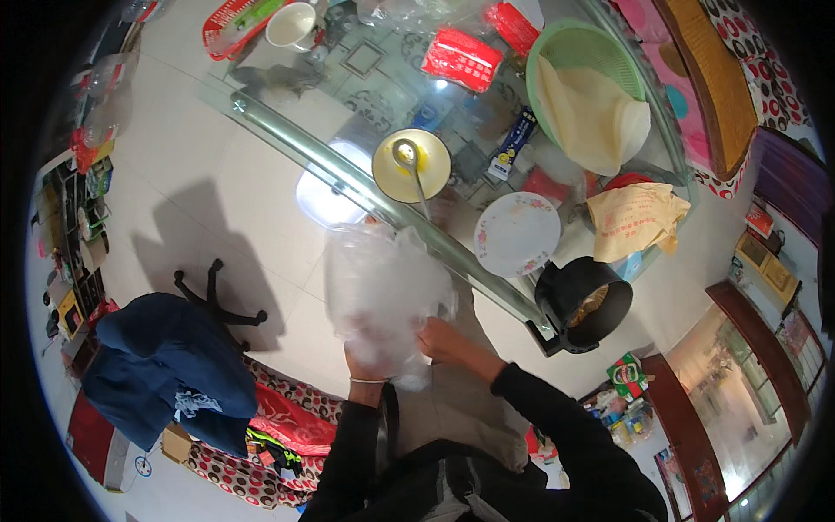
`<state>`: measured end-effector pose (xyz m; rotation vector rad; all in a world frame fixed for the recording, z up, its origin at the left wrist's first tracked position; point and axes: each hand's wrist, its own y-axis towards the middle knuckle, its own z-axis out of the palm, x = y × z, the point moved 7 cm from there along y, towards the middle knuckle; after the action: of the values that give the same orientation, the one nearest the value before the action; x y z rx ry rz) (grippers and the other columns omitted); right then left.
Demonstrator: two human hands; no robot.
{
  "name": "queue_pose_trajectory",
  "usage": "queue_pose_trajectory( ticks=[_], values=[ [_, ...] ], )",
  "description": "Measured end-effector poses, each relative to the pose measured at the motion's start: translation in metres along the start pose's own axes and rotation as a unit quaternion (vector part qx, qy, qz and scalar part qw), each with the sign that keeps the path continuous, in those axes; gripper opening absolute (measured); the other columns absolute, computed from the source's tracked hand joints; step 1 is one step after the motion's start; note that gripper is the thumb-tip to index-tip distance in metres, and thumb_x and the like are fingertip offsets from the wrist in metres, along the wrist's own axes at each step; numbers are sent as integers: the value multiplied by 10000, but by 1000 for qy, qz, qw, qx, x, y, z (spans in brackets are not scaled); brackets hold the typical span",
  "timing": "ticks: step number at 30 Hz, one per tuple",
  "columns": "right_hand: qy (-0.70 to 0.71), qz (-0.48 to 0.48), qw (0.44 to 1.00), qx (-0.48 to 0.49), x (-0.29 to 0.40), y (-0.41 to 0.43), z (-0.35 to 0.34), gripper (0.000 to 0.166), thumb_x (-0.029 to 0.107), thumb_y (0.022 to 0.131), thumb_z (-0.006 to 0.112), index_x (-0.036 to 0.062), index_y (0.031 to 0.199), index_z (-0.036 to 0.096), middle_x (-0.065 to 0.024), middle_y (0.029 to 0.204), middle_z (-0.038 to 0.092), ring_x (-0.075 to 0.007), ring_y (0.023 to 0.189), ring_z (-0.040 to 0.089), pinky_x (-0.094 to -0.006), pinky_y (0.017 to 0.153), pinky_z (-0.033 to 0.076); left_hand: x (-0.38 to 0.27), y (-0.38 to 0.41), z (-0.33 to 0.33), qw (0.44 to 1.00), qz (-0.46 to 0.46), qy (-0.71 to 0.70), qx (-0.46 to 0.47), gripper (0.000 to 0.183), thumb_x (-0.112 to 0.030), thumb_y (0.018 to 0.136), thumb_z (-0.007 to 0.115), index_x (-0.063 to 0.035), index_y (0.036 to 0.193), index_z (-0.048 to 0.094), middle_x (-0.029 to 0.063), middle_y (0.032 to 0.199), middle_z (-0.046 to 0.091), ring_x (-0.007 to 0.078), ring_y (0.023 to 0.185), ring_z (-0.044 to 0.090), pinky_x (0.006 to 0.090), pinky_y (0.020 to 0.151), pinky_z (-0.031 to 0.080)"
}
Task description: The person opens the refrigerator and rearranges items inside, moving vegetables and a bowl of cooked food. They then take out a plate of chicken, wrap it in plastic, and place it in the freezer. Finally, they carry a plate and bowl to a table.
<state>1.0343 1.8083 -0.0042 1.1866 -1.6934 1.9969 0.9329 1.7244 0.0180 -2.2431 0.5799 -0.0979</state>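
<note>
A translucent plastic bag (391,287) hangs in front of my body, beside the near edge of the glass table. My left hand (365,355) is at its lower left, mostly hidden behind or inside the film, so its fingers cannot be made out. My right hand (440,339) pinches the bag's lower right side with closed fingers. Beyond the bag, a cream bowl (385,173) with yellow residue holds a metal spoon (407,156). To the right of it lies a white floral plate (517,235).
A black air fryer basket (613,320) sits at the table's near right corner. Farther back are a green colander (540,98) with a pale cloth, red packets (462,59) and a white mug (291,27). A chair draped in dark blue cloth (163,365) stands at left.
</note>
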Motion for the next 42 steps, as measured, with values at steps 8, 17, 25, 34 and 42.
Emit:
queue_pose_trajectory(
  ticks=[8,17,25,34,42],
  values=[
    [160,-37,982,-88,-1,9,19,293,192,793,592,-6,1004,549,-203,976,556,-361,922,535,-414,818,422,-24,12,-44,887,111,-274,356,465,-424,971,393,-25,1151,547,-57,558,353,68,498,312,241,533,350],
    [109,-19,994,-25,19,23,60,271,178,801,596,-4,999,561,-186,973,567,-344,920,547,-408,819,431,-33,6,-48,844,160,-179,480,600,-596,883,411,-41,1070,542,-15,630,423,148,589,427,312,659,419],
    [97,20,991,-89,0,3,37,252,166,809,599,-2,994,572,-172,971,577,-329,918,558,-403,820,440,55,-76,-76,677,119,5,726,502,-426,921,514,17,1139,601,83,1119,632,110,883,587,266,756,462],
    [76,39,989,-125,2,-5,37,230,151,817,603,0,989,584,-155,968,588,-312,915,570,-398,822,450,-4,16,-72,821,310,156,452,361,-59,808,647,-28,1149,531,38,1038,576,118,915,561,247,810,474],
    [7,47,987,-157,35,-14,50,211,139,824,606,1,984,595,-141,966,598,-297,913,581,-393,823,459,38,16,20,753,291,260,529,845,-297,679,765,15,1310,297,180,1239,461,296,1147,463,362,972,385]
  ],
)
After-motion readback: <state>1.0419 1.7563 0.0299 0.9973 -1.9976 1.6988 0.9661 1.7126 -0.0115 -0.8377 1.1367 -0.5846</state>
